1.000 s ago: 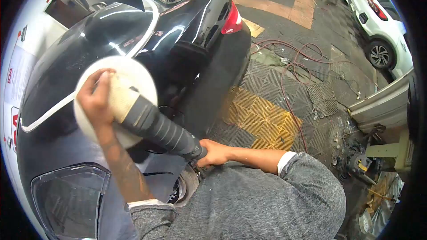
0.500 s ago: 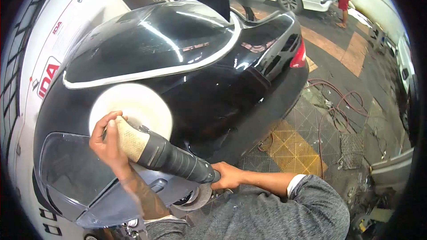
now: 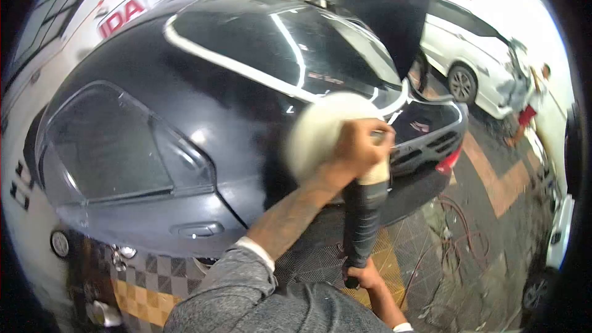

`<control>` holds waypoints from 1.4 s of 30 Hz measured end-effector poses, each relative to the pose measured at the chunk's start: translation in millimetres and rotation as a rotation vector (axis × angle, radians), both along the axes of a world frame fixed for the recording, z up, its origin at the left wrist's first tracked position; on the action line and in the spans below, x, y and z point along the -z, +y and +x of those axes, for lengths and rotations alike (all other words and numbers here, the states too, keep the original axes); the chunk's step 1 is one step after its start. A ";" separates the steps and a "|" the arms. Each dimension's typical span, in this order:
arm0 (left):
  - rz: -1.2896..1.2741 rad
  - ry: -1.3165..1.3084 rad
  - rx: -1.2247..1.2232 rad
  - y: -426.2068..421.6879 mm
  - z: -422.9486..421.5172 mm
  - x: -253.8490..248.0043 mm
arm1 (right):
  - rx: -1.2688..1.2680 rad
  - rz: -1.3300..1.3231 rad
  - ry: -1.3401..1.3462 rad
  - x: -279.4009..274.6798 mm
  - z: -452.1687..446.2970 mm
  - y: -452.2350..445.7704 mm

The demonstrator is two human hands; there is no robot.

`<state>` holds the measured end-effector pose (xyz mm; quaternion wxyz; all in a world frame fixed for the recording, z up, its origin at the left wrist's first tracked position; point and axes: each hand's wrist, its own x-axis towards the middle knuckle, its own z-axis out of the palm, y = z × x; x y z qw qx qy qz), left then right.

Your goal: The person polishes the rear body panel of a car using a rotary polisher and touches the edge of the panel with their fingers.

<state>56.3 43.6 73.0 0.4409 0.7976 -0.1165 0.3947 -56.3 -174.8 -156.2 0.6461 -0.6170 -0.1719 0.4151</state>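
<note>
A polishing machine (image 3: 362, 216) with a dark ribbed body and a large white round pad (image 3: 314, 132) lies over the rear side of a dark car (image 3: 228, 123). My left hand (image 3: 364, 145) is wrapped over the machine's pale head, beside the pad. Lower down, my right hand (image 3: 368, 274) grips the far end of the dark handle. The pad is blurred and rests at the body panel, just below the white tape (image 3: 246, 71) that edges the rear window.
A raised dark panel (image 3: 376, 12) stands behind the car. Farther right are a white car (image 3: 462, 49) and a person (image 3: 531, 102) near it. A red hose (image 3: 468, 234) lies coiled on the floor. Checkered tiles (image 3: 148, 299) show at the lower left.
The machine and both hands have moved right in view, and the handle now points nearly straight down. The pad has gone toward the car's rear. The view has turned, showing more of the side door.
</note>
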 end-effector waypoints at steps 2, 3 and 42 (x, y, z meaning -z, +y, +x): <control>-0.009 0.007 -0.010 -5.9 4.6 2.6 | 0.137 0.129 0.154 10.5 -6.7 0.3; -0.042 0.025 0.002 -5.7 -1.5 -0.3 | 0.116 0.119 0.157 11.9 -6.9 2.1; -0.212 0.085 -0.276 68.9 -178.5 29.5 | -0.364 -0.276 -0.177 14.6 -32.4 12.1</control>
